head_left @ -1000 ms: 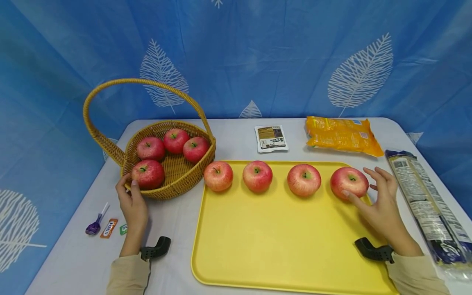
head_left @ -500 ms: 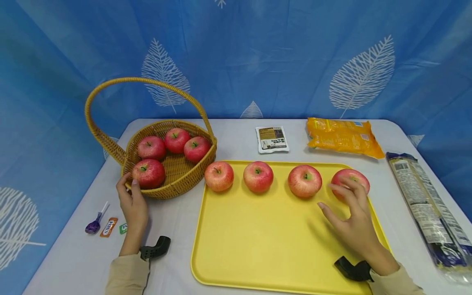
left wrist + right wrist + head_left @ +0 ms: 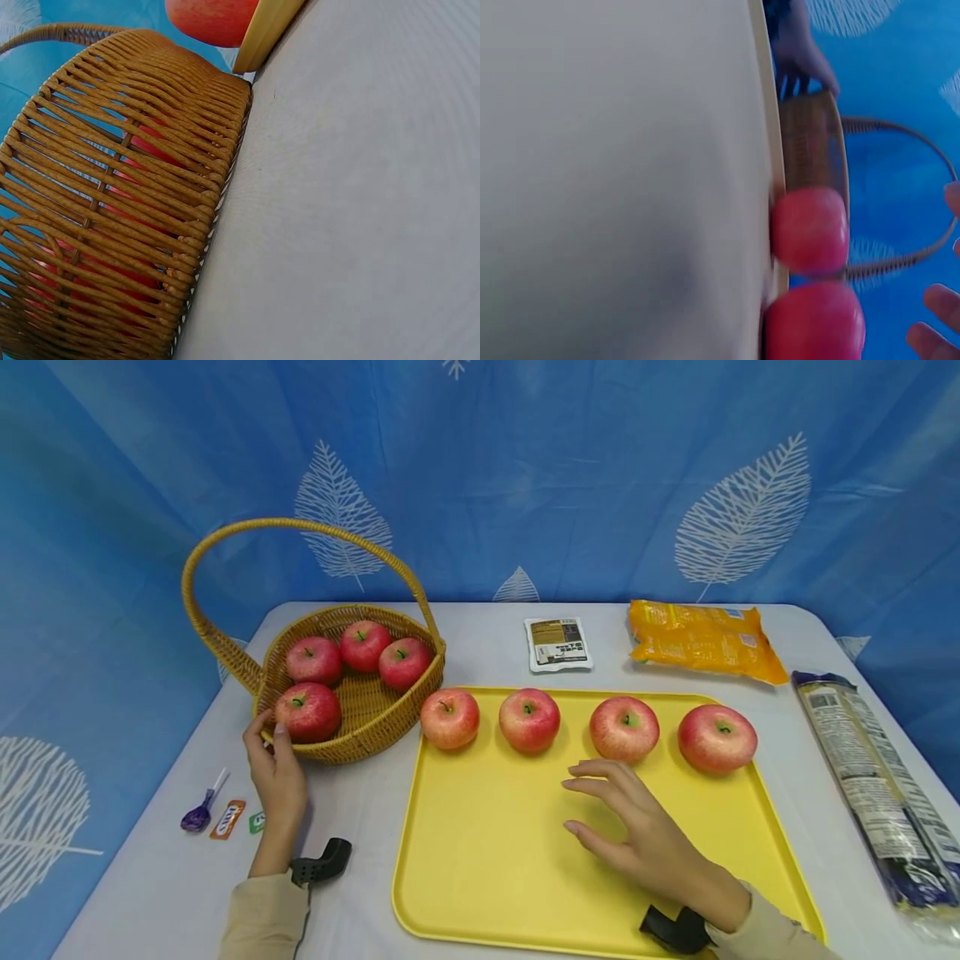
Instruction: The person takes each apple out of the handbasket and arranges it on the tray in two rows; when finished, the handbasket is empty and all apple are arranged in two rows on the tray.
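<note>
A wicker basket (image 3: 360, 739) with a tall handle stands at the left, holding several red apples; its slatted side fills much of the left wrist view. My left hand (image 3: 281, 781) holds the near left rim of this basket, thumb and fingers beside the front apple (image 3: 307, 713). Over the yellow tray (image 3: 480, 860) hovers my right hand (image 3: 637, 831), fingers spread a little and nothing between them. Along the tray's far edge lie a row of apples: one at the left corner (image 3: 450, 718), then another (image 3: 529, 720), a third (image 3: 624, 729), and one at the right (image 3: 717, 739).
Behind the tray lie a small white-and-brown packet (image 3: 558, 644) and an orange bag (image 3: 705, 641). A long clear-and-purple package (image 3: 870, 785) lies along the right side. At the left are a purple lollipop (image 3: 198, 816), an orange wrapped candy (image 3: 227, 819) and a green one (image 3: 257, 822).
My right hand has left the rightmost apple and moved left over the tray. That apple stays on the tray's far right corner. My left hand has stayed at the basket rim.
</note>
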A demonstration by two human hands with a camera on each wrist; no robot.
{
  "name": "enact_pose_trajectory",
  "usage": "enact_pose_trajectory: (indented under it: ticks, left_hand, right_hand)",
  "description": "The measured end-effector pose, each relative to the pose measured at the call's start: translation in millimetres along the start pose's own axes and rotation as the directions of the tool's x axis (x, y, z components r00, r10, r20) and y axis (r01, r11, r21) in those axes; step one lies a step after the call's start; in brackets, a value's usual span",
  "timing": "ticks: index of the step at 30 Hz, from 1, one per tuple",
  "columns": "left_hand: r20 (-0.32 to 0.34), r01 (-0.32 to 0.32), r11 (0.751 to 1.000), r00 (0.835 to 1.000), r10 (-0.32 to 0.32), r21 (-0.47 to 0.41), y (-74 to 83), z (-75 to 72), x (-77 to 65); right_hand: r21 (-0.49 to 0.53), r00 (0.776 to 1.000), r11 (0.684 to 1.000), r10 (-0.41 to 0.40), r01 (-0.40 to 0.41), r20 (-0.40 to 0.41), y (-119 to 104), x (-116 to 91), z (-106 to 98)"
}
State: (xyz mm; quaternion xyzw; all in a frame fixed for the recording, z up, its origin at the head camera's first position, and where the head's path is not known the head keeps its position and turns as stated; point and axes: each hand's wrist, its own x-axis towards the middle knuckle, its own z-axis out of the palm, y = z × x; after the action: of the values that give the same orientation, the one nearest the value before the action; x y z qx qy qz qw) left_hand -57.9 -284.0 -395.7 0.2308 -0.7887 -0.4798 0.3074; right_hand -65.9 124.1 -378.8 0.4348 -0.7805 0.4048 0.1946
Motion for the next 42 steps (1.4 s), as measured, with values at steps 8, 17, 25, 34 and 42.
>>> enact_pose_trajectory:
  ticks: [8, 17, 25, 34, 42]
  left_hand:
    - [0.003, -0.001, 1.0, 1.0, 0.001, -0.003, -0.2, 0.3, -0.3]
    - [0.01, 0.008, 1.0, 1.0, -0.008, -0.003, 1.4, 1.0, 0.6]
    - [0.012, 0.006, 1.0, 1.0, -0.006, -0.005, 1.8, 0.8, 0.9]
    - [0.002, 0.001, 1.0, 1.0, -0.001, -0.002, 0.2, 1.6, 0.1]
    - [-0.022, -0.023, 1.0, 1.0, 0.022, -0.013, -1.4, 2.4, 1.2]
  right_hand:
    - [-0.032, 0.986, 0.992, -0.121, 0.126, 0.115, -15, 31, 29]
    - [0.003, 0.984, 0.992, -0.125, 0.126, 0.123, -33, 70, 65]
    - [0.037, 0.967, 0.993, -0.113, 0.108, 0.227, -43, 98, 91]
    - [-0.008, 0.943, 0.996, -0.078, 0.085, 0.324, -56, 135, 119]
    - [-0.056, 0.889, 0.998, 0.032, -0.008, 0.457, -56, 179, 150]
